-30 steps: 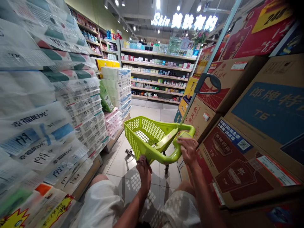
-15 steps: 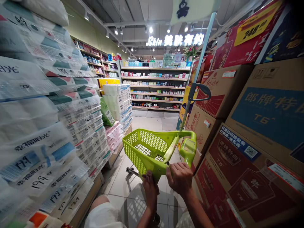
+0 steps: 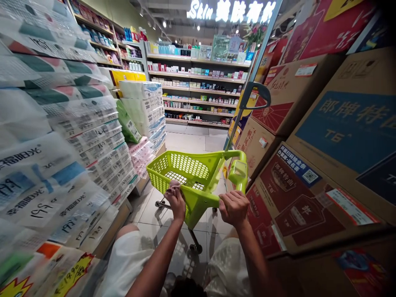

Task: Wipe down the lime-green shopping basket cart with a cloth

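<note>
A lime-green shopping cart (image 3: 198,165) with a perforated basket stands on the tiles before my knees. Its near rail is wrapped by my right hand (image 3: 234,206), fingers closed around it. Against the outer side wall of the basket, my left hand (image 3: 176,201) presses a crumpled pinkish-grey cloth (image 3: 173,187). A tall pole (image 3: 256,62) with a dark loop handle (image 3: 258,99) rises from the cart's right end. Through the basket's holes the floor shows.
Stacked tissue packs (image 3: 89,123) line the left side. Printed cartons (image 3: 309,177) are piled close on the right. Beyond the cart, a tiled aisle (image 3: 185,142) leads to shelves of small boxed goods (image 3: 198,82) under a lit sign.
My left hand with the cloth has moved up and left along the basket's side. My right hand stays on the rail. The view has tilted downward.
</note>
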Available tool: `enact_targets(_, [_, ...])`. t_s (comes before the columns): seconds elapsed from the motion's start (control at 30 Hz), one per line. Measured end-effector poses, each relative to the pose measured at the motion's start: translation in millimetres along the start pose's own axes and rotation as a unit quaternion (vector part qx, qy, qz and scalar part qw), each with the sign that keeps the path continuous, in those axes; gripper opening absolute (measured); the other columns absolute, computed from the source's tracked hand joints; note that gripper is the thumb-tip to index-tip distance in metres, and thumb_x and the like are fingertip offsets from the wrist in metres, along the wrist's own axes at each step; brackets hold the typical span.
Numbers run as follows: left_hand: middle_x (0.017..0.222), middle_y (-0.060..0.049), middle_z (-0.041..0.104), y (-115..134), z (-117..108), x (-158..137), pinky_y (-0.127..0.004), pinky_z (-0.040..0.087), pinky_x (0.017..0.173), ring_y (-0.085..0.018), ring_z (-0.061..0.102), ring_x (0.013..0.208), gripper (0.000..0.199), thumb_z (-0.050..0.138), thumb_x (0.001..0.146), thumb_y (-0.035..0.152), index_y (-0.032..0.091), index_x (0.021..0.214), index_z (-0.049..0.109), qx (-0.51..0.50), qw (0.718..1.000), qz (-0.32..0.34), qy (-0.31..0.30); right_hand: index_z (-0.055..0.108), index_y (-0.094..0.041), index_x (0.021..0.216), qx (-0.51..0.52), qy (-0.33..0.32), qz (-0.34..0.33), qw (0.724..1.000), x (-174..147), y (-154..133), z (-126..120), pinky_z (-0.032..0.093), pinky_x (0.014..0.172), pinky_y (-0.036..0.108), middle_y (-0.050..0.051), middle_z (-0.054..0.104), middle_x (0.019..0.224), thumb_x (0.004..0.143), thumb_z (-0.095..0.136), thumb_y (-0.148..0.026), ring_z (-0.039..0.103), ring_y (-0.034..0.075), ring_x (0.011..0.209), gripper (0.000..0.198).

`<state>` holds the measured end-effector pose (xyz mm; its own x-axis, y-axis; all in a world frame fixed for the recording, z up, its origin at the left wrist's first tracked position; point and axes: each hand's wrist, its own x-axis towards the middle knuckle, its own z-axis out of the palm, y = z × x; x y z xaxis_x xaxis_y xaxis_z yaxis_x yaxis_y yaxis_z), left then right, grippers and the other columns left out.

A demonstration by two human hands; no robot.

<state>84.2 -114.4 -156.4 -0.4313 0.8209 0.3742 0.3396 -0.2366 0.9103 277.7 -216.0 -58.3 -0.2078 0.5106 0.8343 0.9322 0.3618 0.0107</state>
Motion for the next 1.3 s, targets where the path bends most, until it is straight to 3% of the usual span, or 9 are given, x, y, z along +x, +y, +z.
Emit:
enact_targets(0.1, [0.123,-0.016,0.054,9.1,4.2,-18.0,-0.047,0.044,0.111,-0.027,0.055,0.119,0.033,0.045,0.102,0.044,0.018,0.113,0.063,-0.043,0.985,0.134,-0.105,0.063,-0.022,0.075,0.016,-0.003,0.003,1.0,-4.4,10.4,-4.9,0.034,0.072,0.035,0.002,0.063,0.064,0.099,0.042,-0.027,0.05,0.018,0.063,0.033])
enact_targets(0.17, [0.128,-0.016,0.051,9.6,4.6,-19.4,-0.048,0.043,0.113,-0.028,0.051,0.125,0.034,0.046,0.102,0.042,0.019,0.121,0.063,-0.041,0.973,0.174,-0.148,0.064,-0.022,0.075,0.019,-0.013,0.008,1.0,-6.5,16.3,-8.3,0.035,0.074,0.035,0.002,0.065,0.066,0.1,0.042,-0.026,0.051,0.018,0.065,0.034])
enact_targets(0.33, [0.119,-0.013,0.048,-0.7,-4.9,6.0,-0.053,0.042,0.113,-0.029,0.051,0.119,0.028,0.048,0.1,0.036,0.019,0.116,0.064,0.028,0.995,0.065,-0.074,0.065,-0.022,0.08,-0.04,-0.043,0.056,0.997,-7.6,19.2,-12.0,0.036,0.09,0.037,0.002,0.068,0.073,0.101,0.045,-0.023,0.055,0.019,0.076,0.029])
enact_targets(0.5, [0.129,-0.012,0.051,8.8,-10.2,-7.9,-0.047,0.044,0.113,-0.027,0.05,0.127,0.034,0.05,0.1,0.027,0.025,0.13,0.064,-0.007,0.963,0.188,-0.193,0.068,-0.022,0.093,0.009,-0.02,0.113,0.993,-12.0,16.7,-10.8,0.036,0.094,0.04,0.004,0.073,0.088,0.103,0.038,-0.021,0.058,0.021,0.085,0.032])
enact_targets(0.67, [0.121,-0.012,0.053,24.3,-11.1,-12.2,-0.05,0.046,0.108,-0.028,0.052,0.117,0.033,0.051,0.096,0.019,0.023,0.124,0.067,0.045,0.982,0.147,-0.108,0.066,-0.023,0.094,0.09,-0.002,0.128,0.988,-20.9,16.4,-10.8,0.039,0.098,0.041,0.004,0.071,0.092,0.102,0.032,-0.021,0.06,0.022,0.092,0.035])
enact_targets(0.87, [0.128,-0.012,0.057,64.9,-6.3,-28.6,-0.047,0.044,0.109,-0.027,0.052,0.122,0.032,0.049,0.102,0.028,0.028,0.126,0.07,0.035,0.93,0.258,-0.26,0.067,-0.025,0.089,0.137,0.049,0.193,0.97,-23.5,14.7,-7.9,0.037,0.104,0.046,0.005,0.072,0.097,0.103,0.023,-0.023,0.061,0.023,0.098,0.046])
enact_targets(1.07, [0.115,-0.014,0.059,46.1,-22.1,-0.2,-0.051,0.049,0.1,-0.03,0.055,0.109,0.031,0.054,0.094,0.021,0.022,0.116,0.076,0.137,0.963,0.126,-0.196,0.066,-0.024,0.086,0.089,0.03,0.171,0.981,-21.7,17.6,-17.0,0.035,0.108,0.045,0.003,0.073,0.095,0.102,0.026,-0.019,0.062,0.021,0.097,0.043])
enact_targets(1.2, [0.128,-0.012,0.058,38.8,-24.5,-6.2,-0.047,0.045,0.109,-0.028,0.052,0.121,0.039,0.049,0.099,0.023,0.028,0.131,0.07,0.073,0.937,0.204,-0.275,0.065,-0.023,0.088,-0.001,-0.032,0.131,0.991,-11.4,-2.5,-13.9,0.029,0.114,0.047,0.004,0.073,0.094,0.1,0.034,-0.021,0.061,0.022,0.093,0.033])
enact_targets(1.3, [0.119,-0.013,0.058,30.0,-26.3,-0.1,-0.051,0.046,0.106,-0.029,0.054,0.114,0.036,0.051,0.096,0.024,0.025,0.125,0.074,0.106,0.954,0.151,-0.235,0.066,-0.023,0.092,-0.029,-0.06,0.13,0.989,-10.5,-13.9,-10.8,0.028,0.116,0.047,0.004,0.073,0.095,0.1,0.036,-0.021,0.061,0.022,0.093,0.032])
